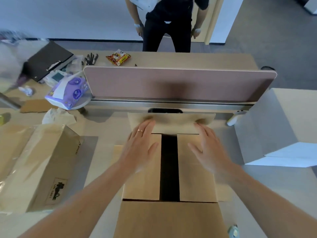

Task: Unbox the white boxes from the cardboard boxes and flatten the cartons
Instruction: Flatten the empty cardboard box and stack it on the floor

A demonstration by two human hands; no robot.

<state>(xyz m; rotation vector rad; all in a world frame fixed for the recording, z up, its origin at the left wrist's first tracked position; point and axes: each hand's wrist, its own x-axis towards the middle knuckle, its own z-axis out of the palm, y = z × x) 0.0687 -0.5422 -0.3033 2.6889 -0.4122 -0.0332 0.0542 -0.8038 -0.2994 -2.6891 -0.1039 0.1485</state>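
Carton: centre of the desk, straight below the camera; side flaps folded inward, dark gap between them.
Far edge: far flap raised, close to the divider panel; little room behind.
Near edge: near flap lying out toward the body.
Left margin: second carton on its side, near but apart, a strip of desk between.
Right margin: white box standing apart, open desk between.
Left hand: flat, fingers straight, palm on the left side flap, fingertips against the far flap; gripping nothing.
Right hand: mirrored, flat on the right side flap, fingers straight, gripping nothing.
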